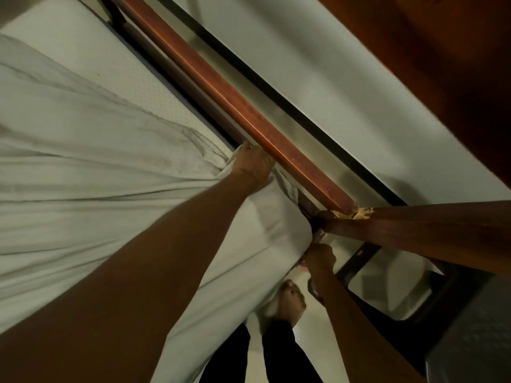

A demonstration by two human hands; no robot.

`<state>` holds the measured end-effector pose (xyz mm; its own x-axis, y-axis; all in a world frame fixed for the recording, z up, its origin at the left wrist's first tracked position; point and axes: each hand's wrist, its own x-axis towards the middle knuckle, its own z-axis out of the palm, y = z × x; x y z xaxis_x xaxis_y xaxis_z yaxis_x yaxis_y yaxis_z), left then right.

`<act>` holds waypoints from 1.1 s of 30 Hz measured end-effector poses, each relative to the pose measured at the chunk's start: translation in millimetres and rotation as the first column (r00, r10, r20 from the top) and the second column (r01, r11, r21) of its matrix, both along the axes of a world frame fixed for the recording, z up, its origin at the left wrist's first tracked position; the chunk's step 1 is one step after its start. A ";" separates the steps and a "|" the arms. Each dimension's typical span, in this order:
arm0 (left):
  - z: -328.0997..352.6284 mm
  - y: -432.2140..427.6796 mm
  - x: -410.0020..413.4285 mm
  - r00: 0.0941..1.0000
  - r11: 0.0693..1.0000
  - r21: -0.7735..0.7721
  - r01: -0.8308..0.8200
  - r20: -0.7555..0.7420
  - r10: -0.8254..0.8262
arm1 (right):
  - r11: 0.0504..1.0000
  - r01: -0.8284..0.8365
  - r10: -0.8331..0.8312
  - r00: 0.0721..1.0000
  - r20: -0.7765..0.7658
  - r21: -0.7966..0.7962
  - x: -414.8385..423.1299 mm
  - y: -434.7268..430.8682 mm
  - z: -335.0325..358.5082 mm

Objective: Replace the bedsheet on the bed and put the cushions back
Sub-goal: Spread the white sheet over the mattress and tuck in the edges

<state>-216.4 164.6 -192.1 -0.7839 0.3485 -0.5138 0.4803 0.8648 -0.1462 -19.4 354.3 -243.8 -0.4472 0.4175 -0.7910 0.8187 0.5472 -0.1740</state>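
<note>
You've got pale floor w/ a black strip across it, dark wood panel top rt, grey textured surface btm rt.

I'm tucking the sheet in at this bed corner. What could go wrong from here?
The left hand grips the bedsheet right beside the wooden rail: fingers could get pinched. The chipped frame corner near the right hand could snag cloth or skin. The mattress farther along is bare; hard pulling here may keep it uncovered.
</note>
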 end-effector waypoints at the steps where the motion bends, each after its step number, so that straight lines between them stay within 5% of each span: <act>1: 6.8 -5.2 8.2 0.998 0.998 -0.009 0.063 -0.025 -0.063 | 1.000 -0.026 0.025 0.999 0.040 0.017 -0.6 -6.6 12.1; 4: 19.9 -22.1 46.9 0.990 0.989 0.131 0.073 -0.127 -0.056 | 0.999 -0.041 0.041 0.999 -0.006 -0.008 8.3 -22.3 49.3; 7: 46.1 -41.5 96.2 0.983 0.945 0.294 -0.141 -0.072 0.169 | 0.986 0.071 -0.088 0.990 -0.109 -0.153 28.9 -38.5 94.5; 10: 86.8 -59.4 154.6 0.938 0.889 0.299 -0.347 0.102 0.332 | 0.979 -0.156 0.141 0.983 -0.115 -0.131 41.9 -54.3 144.8; 13: 126.1 -76.1 210.5 0.885 0.866 0.226 -0.446 0.255 0.389 | 0.896 -0.434 0.418 0.897 -0.146 -0.101 47.4 -73.2 202.4; 18: 209.0 -96.1 294.6 0.817 0.809 0.219 -0.545 0.355 0.454 | 0.776 -0.629 0.608 0.768 -0.201 -0.052 65.4 -110.9 297.3; 33: 390.6 -145.2 528.4 0.634 0.536 0.368 -0.760 0.234 0.737 | 0.448 -0.886 0.860 0.391 -0.328 0.120 246.9 -170.7 477.7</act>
<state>311.9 19.4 198.5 -0.8366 -0.1794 -0.5176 -0.3737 0.8778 0.2997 227.6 183.6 233.9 -0.7422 -0.3902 -0.5449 -0.2084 0.9071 -0.3657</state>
